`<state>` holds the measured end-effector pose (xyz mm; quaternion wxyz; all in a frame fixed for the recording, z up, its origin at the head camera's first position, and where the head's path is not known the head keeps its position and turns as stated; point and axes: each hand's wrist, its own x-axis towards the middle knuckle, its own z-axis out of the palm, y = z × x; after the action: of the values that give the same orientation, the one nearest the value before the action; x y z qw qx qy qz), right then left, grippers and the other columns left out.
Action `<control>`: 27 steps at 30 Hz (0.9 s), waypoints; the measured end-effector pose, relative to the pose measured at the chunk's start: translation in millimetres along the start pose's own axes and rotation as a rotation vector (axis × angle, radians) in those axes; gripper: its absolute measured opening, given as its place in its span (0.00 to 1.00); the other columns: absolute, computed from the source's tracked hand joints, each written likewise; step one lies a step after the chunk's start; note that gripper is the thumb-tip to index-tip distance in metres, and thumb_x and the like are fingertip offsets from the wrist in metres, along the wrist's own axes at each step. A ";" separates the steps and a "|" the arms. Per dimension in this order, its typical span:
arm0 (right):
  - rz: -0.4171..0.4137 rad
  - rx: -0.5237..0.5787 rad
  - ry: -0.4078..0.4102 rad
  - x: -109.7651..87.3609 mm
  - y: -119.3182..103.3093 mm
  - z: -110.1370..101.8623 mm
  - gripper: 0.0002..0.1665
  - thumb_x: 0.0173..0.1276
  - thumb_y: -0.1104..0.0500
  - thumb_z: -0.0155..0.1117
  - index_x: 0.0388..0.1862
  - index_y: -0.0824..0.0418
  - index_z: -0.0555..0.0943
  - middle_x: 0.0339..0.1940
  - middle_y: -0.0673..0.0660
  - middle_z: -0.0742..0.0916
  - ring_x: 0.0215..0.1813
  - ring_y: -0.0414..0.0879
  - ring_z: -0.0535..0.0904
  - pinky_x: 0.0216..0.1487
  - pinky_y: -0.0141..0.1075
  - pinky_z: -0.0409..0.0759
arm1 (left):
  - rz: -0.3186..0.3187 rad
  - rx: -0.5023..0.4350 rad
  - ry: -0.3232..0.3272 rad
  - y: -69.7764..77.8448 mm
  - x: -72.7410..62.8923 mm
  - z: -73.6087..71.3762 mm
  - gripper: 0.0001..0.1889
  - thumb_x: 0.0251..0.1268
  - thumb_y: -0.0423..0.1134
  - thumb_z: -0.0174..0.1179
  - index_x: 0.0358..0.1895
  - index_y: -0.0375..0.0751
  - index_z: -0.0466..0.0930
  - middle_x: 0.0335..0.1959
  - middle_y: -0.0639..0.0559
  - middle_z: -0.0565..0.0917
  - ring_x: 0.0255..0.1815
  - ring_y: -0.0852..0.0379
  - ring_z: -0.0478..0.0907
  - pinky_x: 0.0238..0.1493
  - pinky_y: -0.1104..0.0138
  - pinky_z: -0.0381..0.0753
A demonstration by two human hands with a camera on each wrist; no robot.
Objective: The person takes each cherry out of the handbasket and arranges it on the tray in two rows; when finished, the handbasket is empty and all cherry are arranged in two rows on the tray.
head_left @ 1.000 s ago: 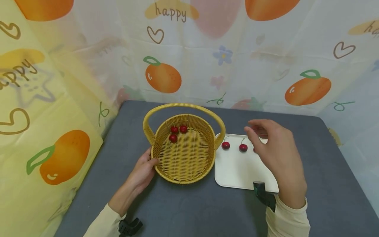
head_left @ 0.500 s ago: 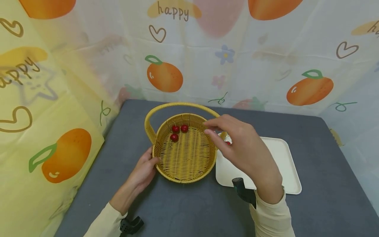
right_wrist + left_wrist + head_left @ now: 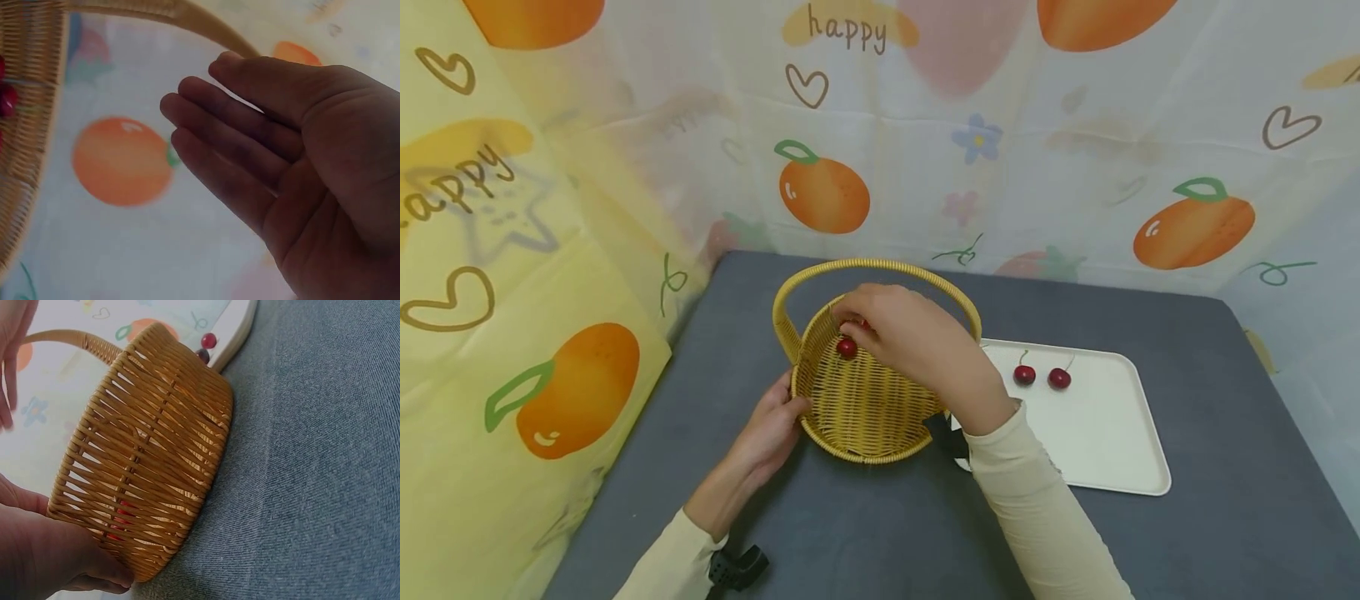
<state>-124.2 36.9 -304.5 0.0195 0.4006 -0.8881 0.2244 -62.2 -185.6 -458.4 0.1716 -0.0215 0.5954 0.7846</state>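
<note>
My left hand grips the left rim of a round yellow wicker basket, thumb over the edge. My right hand reaches under the arched handle and over the basket, its fingertips close to the cherries. One red cherry shows beside the thumb; another is mostly covered by the hand. In the right wrist view, the right hand has loosely extended fingers and no cherry visible in it. Red cherries show inside the basket there. The left wrist view shows the basket's woven side.
A white rectangular tray lies right of the basket, partly under my right forearm. Two stemmed cherries, one left of the other, lie on it. A fruit-print curtain stands behind the grey table.
My right hand has moved left from above the tray, across the basket's right rim, to the cherries inside. The left hand keeps its grip on the basket.
</note>
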 end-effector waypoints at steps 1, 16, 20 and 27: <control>0.000 -0.004 -0.024 4.9 2.0 4.9 0.10 0.79 0.59 0.65 0.54 0.53 0.88 0.43 0.46 0.87 0.46 0.38 0.80 0.50 0.33 0.79 | -0.001 -0.003 0.002 -0.1 -0.4 -0.3 0.39 0.77 0.22 0.39 0.87 0.35 0.35 0.86 0.39 0.47 0.86 0.47 0.44 0.84 0.50 0.42; 0.119 -0.019 -0.313 54.5 33.8 54.2 0.10 0.78 0.64 0.64 0.42 0.51 0.88 0.33 0.48 0.86 0.35 0.42 0.77 0.38 0.33 0.73 | 0.005 -0.004 0.014 -0.5 -0.6 -2.0 0.39 0.77 0.21 0.38 0.86 0.35 0.35 0.86 0.38 0.47 0.86 0.46 0.44 0.84 0.51 0.42; 0.155 -0.037 -0.357 58.3 42.0 67.3 0.05 0.76 0.60 0.69 0.43 0.50 0.89 0.35 0.46 0.88 0.39 0.41 0.80 0.43 0.34 0.77 | 0.011 0.005 0.012 -1.1 0.2 -1.9 0.40 0.76 0.21 0.39 0.86 0.34 0.35 0.87 0.39 0.46 0.86 0.46 0.42 0.84 0.51 0.41; 0.142 -0.085 -0.379 61.6 50.9 82.5 0.04 0.74 0.59 0.72 0.41 0.56 0.92 0.30 0.47 0.86 0.33 0.41 0.75 0.39 0.35 0.73 | 0.013 0.015 0.011 -0.8 1.2 -1.0 0.40 0.76 0.22 0.39 0.87 0.35 0.35 0.86 0.38 0.46 0.86 0.46 0.43 0.84 0.50 0.43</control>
<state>-190.7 -11.2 -384.9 -0.1469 0.3709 -0.9106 0.1081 -63.3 -186.1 -459.7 0.1633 -0.0205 0.6024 0.7810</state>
